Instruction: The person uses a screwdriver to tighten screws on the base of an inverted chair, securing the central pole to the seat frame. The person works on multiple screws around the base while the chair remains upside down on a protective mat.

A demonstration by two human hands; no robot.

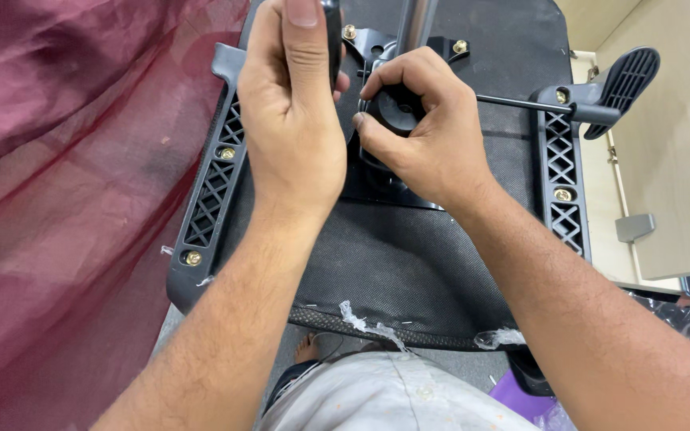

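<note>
Gripping a round black plastic knob at the middle of the upturned black fabric chair seat, the right hand closes around it; the left hand clasps a black handle just left. Maroon cloth lies left, beige floor right.

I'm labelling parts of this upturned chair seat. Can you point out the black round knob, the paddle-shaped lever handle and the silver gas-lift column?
black round knob [397, 112]: head view, on its top face between the right hand's fingers.
paddle-shaped lever handle [628, 77]: head view, on the ribbed paddle.
silver gas-lift column [415, 22]: head view, on the bare shaft.
</note>
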